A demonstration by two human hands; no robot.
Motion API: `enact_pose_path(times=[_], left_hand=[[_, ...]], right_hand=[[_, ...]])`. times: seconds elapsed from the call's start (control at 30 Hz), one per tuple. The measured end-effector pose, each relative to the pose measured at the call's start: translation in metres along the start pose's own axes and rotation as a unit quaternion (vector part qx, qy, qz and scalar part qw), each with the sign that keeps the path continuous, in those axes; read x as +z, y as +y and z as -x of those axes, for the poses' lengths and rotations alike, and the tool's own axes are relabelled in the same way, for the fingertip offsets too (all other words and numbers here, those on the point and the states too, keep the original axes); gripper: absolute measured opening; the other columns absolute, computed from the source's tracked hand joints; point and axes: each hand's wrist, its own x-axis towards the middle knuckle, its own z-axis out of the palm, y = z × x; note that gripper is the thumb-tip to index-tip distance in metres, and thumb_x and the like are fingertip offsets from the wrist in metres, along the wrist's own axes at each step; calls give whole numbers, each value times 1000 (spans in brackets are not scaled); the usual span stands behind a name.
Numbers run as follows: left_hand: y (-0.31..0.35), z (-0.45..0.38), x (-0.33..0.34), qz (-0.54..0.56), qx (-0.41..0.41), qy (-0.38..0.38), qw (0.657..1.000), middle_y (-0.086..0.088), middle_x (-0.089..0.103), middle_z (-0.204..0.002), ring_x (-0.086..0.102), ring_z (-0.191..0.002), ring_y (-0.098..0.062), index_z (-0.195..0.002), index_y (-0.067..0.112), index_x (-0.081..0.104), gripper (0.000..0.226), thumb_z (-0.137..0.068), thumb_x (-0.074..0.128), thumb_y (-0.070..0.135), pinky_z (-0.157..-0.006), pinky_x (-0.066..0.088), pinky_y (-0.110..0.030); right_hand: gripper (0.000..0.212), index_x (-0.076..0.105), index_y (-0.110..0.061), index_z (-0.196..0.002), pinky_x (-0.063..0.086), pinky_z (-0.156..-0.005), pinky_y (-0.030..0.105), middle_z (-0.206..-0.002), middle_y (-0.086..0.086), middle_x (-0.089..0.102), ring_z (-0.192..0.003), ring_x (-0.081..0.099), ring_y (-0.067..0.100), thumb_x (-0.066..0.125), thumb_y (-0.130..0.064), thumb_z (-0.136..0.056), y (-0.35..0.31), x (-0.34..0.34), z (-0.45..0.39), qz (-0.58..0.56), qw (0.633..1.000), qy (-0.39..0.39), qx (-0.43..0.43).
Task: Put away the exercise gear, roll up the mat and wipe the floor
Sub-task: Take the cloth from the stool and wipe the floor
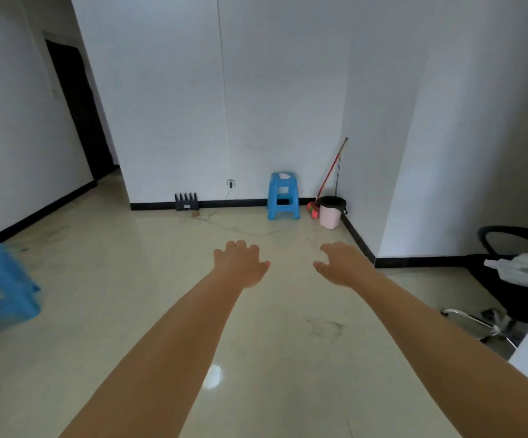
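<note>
Since no mat or exercise gear is seen anywhere in the room, the moment is set out as follows.

Left hand (240,263): held out at arm's length, fingers loosely curled downward, nothing grasped.

Right hand (341,263): held out likewise, fingers relaxed and slightly bent, nothing grasped.

Task's things: neither mat nor gear is shown; the floor (136,279) lies below the fingers, with a smudged patch (322,328) below the right forearm.

Beyond the fingertips: a blue stool (283,196) stands against the far wall, with a pale item on its seat that cannot be identified.

Beyond and to the right of the right fingers: a mop (329,178) is leaned in the corner beside a pink bucket (330,213).

Step judged in hand: the wiping tool is probably being approached.

How it is done well: the mop handle should be taken firmly in both hands, well clear of the bucket, so nothing is tipped; the thin cable (240,229) lying just past the fingertips should be stepped over, and the smudged patch wiped first.
</note>
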Motion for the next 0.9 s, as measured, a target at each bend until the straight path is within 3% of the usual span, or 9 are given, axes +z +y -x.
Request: enact_pose_path(times=[0.4,0.63,0.77,0.9], left_hand=[[-1,-366,-47,6,-3,19,1000,-10,36,-147,31,-136,-28,-142,15,35,54,-99,29,47,-107,31,-44],[-29,-558,-61,-2,-10,30,1000,-11,36,-146,30,-137,-29,-140,15,37,54,-98,31,48,-108,30,-45],[-51,-680,-70,5,8,35,999,-10,36,-145,30,-136,-28,-141,15,36,53,-99,31,47,-107,31,-45],[-71,-807,-83,7,22,23,999,-10,37,-144,32,-134,-28,-141,14,35,53,-99,31,46,-106,32,-44]], right_hand=[[52,36,-14,-141,37,-105,37,-146,9,38,-132,39,26,41,-40,-97,21,-47,-364,-33,997,51,-45],[47,45,-10,-133,42,-99,37,-135,10,47,-124,45,27,43,-38,-95,12,-53,-563,-22,996,56,-62],[45,46,-9,-131,44,-94,36,-128,11,51,-115,51,27,42,-35,-95,8,-52,-682,-17,997,53,-51],[43,47,-12,-131,43,-97,36,-131,10,51,-119,49,27,43,-34,-94,9,-60,-801,-37,998,44,-23]])
